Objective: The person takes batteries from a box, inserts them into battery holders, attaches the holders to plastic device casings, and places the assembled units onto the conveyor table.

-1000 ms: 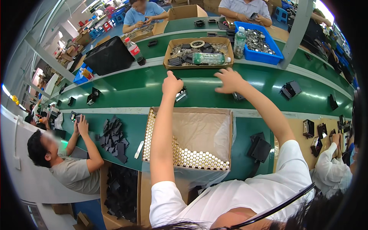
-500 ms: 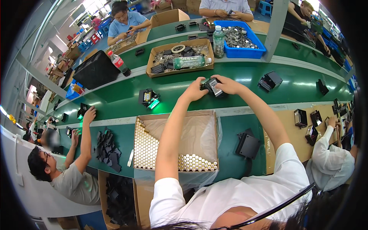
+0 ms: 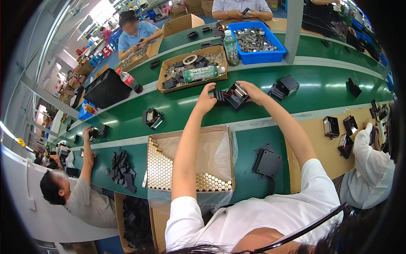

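Over the green belt, my left hand [image 3: 205, 100] and my right hand [image 3: 252, 93] hold a small black plastic battery box [image 3: 237, 99]. Silvery cells and thin red wires show in its upward-facing compartment. Right-hand fingers wrap its right side. My left hand closes on a black ribbed part at its left, which looks like its lid. Below my forearms stands a carton [image 3: 231, 157] of upright battery cells [image 3: 160, 172], part of it bare inside. Farther left on the belt lies another black box with cells [image 3: 151, 119]; to the right lies an opened one [image 3: 285, 86].
A closed black box [image 3: 268, 161] rests right of the carton, black foam pieces [image 3: 122, 170] to the left. Behind the belt stand a parts carton [image 3: 162, 87], a green bottle [image 3: 231, 48] and a blue bin [image 3: 282, 56]. Co-workers sit on both sides and opposite.
The box in my hands has been turned and opened, so its cells and wires now show. The lit box at left has shifted left and its green glow no longer shows.
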Tool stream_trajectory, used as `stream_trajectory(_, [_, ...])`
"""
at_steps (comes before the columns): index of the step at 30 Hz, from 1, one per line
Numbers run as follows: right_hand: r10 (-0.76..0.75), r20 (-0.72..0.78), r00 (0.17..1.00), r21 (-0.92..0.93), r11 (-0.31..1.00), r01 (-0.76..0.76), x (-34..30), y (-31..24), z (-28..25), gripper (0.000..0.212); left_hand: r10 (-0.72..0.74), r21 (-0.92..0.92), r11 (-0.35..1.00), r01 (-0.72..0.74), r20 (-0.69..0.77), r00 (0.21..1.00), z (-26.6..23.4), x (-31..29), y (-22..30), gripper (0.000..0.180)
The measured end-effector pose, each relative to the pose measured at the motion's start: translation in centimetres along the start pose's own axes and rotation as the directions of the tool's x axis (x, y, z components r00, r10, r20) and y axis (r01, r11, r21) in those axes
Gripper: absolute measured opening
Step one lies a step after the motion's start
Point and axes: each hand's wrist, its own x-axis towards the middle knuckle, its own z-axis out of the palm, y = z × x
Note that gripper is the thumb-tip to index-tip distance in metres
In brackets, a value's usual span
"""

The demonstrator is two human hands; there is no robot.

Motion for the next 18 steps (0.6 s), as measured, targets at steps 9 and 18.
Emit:
stream_trajectory(9, [-0.123,-0.068,0.990,-0.724,0.689,0.036,0.3,0.3,-0.4,0.048,-0.025,0.012,1.000,0.026,-0.055,0.998,1.7,2.1,-1.3,0.065])
stream_trajectory(18, [-0.619,-0.054,0.784,-0.634,0.628,0.452,-2.8,-7.4,10.4,0.026,-0.341,0.360,0.793,0.491,-0.405,0.849,1.8,1.8,0.2,0.064])
